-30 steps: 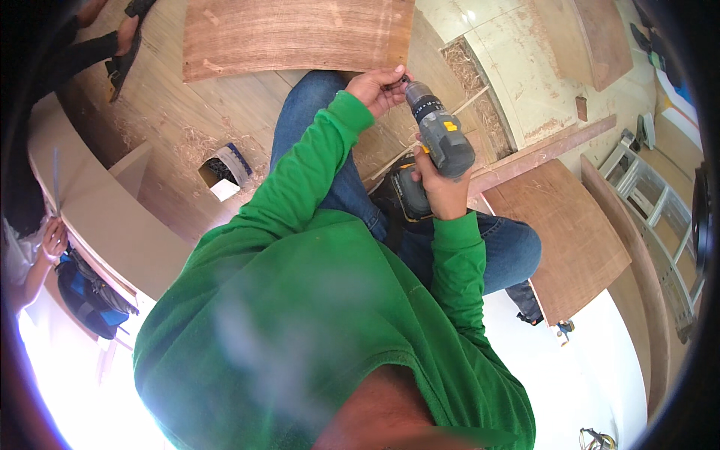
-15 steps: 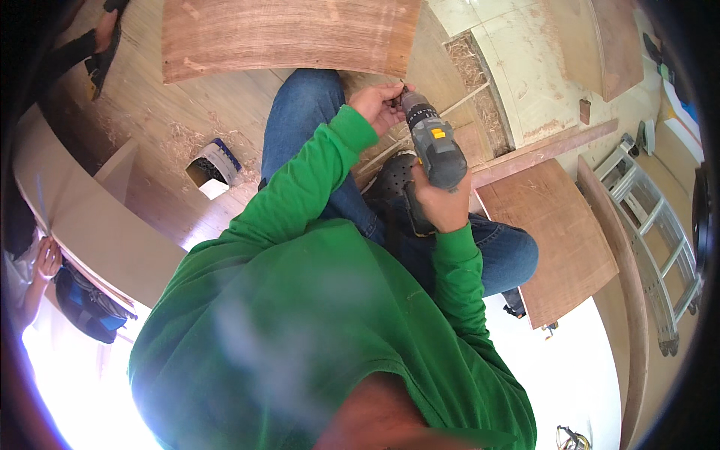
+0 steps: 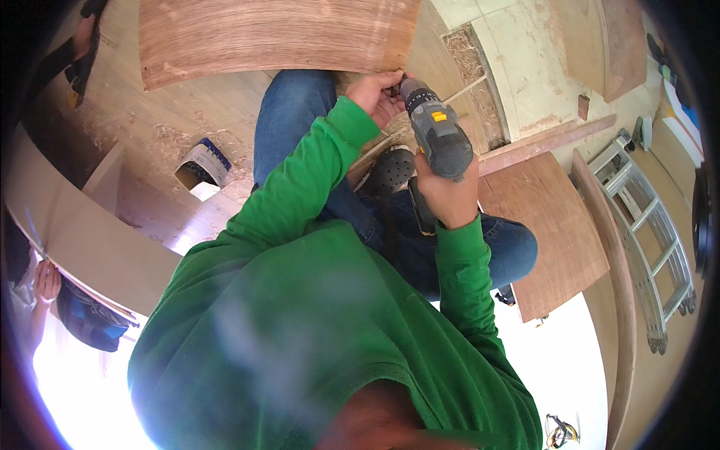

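My right hand (image 3: 448,196) grips the handle of a grey and black cordless drill (image 3: 435,135) with a yellow patch, its nose pointing up toward the lower right corner of a wide plywood panel (image 3: 270,34). At that nose my left hand (image 3: 376,94) pinches the chuck or bit, just under the panel's lower edge. Both arms are in green sleeves. My knees in blue jeans (image 3: 289,120) sit below the panel, with a black perforated shoe (image 3: 390,171) between them.
A reddish plywood sheet (image 3: 551,232) lies to the right, with a wooden strip (image 3: 540,142) above it and a metal ladder (image 3: 645,232) beyond. A small box (image 3: 199,165) sits in sawdust at left. Another person's hand (image 3: 46,283) shows at the far left edge.
The view has drifted so the panel and drill sit lower and more central. Both hands stay on the drill at the panel's corner.
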Demonstrator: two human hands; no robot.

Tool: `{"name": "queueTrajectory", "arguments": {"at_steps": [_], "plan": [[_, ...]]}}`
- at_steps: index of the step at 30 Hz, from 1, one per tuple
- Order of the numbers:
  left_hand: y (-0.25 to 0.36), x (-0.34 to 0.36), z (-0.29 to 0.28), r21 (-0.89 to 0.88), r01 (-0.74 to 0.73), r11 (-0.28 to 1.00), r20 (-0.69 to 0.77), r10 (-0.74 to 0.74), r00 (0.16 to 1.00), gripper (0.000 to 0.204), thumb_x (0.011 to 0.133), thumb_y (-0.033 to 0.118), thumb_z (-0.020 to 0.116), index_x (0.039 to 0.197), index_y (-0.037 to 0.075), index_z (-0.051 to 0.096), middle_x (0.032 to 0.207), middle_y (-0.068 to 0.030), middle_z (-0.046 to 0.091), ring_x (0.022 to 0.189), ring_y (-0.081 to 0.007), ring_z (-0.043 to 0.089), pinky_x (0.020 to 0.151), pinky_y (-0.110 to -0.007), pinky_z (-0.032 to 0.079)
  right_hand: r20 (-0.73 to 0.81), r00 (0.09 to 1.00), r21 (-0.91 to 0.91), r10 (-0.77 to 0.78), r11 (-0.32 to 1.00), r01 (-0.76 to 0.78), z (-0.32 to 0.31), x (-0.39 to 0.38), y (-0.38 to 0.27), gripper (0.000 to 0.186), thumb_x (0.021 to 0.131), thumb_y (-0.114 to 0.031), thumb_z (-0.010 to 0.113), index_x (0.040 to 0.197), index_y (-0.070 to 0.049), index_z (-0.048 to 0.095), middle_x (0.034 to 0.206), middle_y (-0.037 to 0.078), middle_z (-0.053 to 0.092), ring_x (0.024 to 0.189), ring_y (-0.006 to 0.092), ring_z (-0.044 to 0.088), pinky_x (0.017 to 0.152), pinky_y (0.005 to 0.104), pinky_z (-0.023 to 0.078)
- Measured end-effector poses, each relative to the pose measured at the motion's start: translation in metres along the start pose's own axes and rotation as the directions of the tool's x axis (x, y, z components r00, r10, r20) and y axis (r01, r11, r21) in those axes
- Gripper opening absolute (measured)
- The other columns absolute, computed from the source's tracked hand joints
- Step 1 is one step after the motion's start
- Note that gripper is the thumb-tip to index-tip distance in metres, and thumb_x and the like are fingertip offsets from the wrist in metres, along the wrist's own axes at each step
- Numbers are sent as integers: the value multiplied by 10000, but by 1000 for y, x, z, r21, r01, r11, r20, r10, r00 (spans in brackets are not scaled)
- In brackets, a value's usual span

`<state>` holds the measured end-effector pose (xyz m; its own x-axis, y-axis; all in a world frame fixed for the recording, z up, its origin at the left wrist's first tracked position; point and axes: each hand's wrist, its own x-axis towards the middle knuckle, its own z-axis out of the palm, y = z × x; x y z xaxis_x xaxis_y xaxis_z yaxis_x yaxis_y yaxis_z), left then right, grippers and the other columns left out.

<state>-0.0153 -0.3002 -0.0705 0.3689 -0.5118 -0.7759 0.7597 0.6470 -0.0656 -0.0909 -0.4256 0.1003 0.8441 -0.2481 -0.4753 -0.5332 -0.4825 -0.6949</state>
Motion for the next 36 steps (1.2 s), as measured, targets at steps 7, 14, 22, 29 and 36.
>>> {"name": "queueTrajectory", "arguments": {"at_steps": [7, 14, 22, 29, 36], "plan": [[-6, 0, -4, 31, -16, 999, 2, 16, 1000, 245, 1092, 158, 635, 1257, -21, 661, 1135, -101, 734, 999, -201, 706, 907, -361, 596, 25, 998, 13, 51, 999, -51, -3, 7, -1, 191, 823, -56, 811, 971, 30, 726, 832, 127, 758, 767, 199, 729, 726, 364, 570], [-6, -1, -22, 54, 19, 998, 28, -21, 999, 223, 1081, 214, 663, 1191, 25, 707, 1060, -67, 731, 930, -171, 682, 809, -329, 570, 78, 984, 38, 158, 986, -161, -9, 13, -2, 202, 841, -62, 810, 1007, 23, 733, 869, 120, 766, 790, 191, 729, 750, 353, 571], [-17, 15, -9, -43, -39, 998, -17, 38, 999, 208, 1049, 171, 700, 1152, -7, 732, 1053, -82, 727, 940, -201, 692, 871, -374, 597, 45, 997, -22, 57, 998, -56, -1, 1, -4, 288, 820, -58, 821, 1072, 38, 717, 922, 141, 771, 825, 203, 730, 783, 352, 577], [-6, 7, -12, -13, 42, 999, -6, -42, 999, 201, 1028, 118, 707, 1155, -38, 720, 1055, -100, 736, 929, -214, 699, 897, -380, 602, 14, 995, -5, 96, 995, -96, 8, -16, -2, 337, 805, -39, 827, 1111, 45, 712, 950, 155, 777, 846, 211, 737, 811, 355, 580], [-6, 3, 3, 6, -34, 999, -20, 34, 999, 208, 1063, 171, 660, 1082, -7, 767, 853, 4, 658, 800, -126, 631, 761, -320, 567, 11, 999, -18, 50, 999, -50, 5, -5, 1, 309, 808, -42, 826, 1086, 41, 718, 931, 164, 774, 844, 222, 744, 786, 363, 582]]}}
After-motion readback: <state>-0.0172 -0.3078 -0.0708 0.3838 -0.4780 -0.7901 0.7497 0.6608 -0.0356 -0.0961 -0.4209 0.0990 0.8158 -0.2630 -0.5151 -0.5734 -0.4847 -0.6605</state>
